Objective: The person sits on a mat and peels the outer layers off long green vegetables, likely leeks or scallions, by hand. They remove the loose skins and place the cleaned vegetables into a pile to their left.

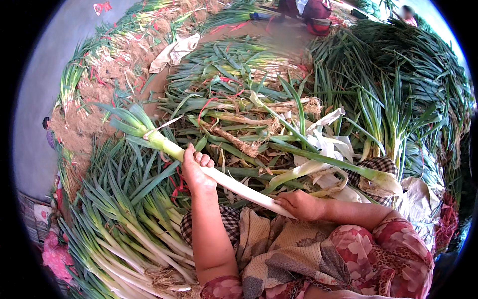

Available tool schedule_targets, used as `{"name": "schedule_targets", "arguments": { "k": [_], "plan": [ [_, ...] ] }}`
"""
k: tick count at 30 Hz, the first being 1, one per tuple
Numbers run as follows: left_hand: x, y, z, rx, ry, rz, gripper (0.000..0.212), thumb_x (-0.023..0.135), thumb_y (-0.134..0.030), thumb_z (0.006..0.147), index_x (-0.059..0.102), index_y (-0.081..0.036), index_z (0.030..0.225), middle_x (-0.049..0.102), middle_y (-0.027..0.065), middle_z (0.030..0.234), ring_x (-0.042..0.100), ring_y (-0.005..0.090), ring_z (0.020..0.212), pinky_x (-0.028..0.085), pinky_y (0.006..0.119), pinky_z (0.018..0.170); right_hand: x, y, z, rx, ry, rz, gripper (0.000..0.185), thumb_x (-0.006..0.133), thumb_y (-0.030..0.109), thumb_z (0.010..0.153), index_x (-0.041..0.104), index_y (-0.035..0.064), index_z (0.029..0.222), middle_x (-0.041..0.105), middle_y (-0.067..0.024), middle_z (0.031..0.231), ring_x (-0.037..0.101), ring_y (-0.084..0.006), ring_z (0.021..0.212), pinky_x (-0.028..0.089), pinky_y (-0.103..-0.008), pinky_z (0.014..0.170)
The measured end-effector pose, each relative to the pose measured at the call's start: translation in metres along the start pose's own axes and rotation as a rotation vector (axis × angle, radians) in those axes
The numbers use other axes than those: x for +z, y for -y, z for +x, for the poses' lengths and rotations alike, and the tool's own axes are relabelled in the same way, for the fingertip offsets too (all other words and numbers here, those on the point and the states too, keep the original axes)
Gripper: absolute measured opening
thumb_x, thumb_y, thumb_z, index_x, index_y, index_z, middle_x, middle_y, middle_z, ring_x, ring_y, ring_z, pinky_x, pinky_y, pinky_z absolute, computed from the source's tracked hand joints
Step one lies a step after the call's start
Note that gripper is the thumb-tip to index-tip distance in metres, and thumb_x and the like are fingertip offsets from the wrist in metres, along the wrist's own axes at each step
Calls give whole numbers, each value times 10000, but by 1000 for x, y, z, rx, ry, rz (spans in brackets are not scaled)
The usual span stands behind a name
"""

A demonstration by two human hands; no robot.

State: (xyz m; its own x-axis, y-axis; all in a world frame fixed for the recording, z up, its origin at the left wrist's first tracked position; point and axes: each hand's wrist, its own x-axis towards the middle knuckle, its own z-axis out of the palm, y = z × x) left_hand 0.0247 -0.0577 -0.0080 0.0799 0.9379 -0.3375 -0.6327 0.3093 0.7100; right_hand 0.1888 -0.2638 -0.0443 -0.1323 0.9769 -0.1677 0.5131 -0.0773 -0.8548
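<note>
A thick leek or large green onion (pixel 239 184) with a smooth white shaft slants across my lap. My left hand (pixel 198 168) is wrapped around it where the white meets the green. At the lower white end, my right hand (pixel 300 205) grips it and hides its tip. The green leaves fan out to the upper left. Just beyond my right hand lie peeled outer leaves (pixel 328 145), and a long loose leaf (pixel 336 162) rests across toward my checked knee cover. To the left of my left forearm lies a pile of white-stemmed stalks (pixel 149 239) with roots attached.
Untrimmed stalks with dry roots (pixel 235 142) and red ties lie ahead. A tall heap of green stalks (pixel 396 74) rises on the right. A pale cloth (pixel 175 52) lies on the soil farther off. Dark red bags (pixel 306 15) stand at the back, and a person (pixel 407 17) is at the far right.
</note>
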Motion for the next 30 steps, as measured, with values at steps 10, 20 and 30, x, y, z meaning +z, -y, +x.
{"name": "schedule_targets", "arguments": {
  "k": [10, 20, 30],
  "plan": [
    [25, 1, -16, 132, -28, 50, 291, 579, -239, 809, 374, -145, 626, 319, -56, 518, 301, 67, 422, 248, 237, 415, -13, -3, -2, 31, 231, -66, 275, 435, 163, 840, 453, -9, 1054, 566, -246, 796, 565, -383, 733, 452, -443, 663],
    [12, -15, -11, -12, 471, -148, 199, 470, -238, 891, 439, -114, 738, 300, -64, 505, 272, 39, 397, 247, 182, 357, 18, -21, 14, 55, 192, 211, 291, 488, 195, 842, 545, -15, 1035, 600, -181, 881, 578, -243, 762, 459, -344, 698],
    [6, 11, 10, -178, 471, 40, 86, 556, -182, 841, 499, -119, 826, 406, -50, 555, 427, 81, 523, 414, 210, 510, -118, -42, 26, 218, -897, 1082, 155, 397, 178, 859, 465, 43, 892, 446, -46, 701, 430, -147, 624, 390, -279, 638]
  ]
}}
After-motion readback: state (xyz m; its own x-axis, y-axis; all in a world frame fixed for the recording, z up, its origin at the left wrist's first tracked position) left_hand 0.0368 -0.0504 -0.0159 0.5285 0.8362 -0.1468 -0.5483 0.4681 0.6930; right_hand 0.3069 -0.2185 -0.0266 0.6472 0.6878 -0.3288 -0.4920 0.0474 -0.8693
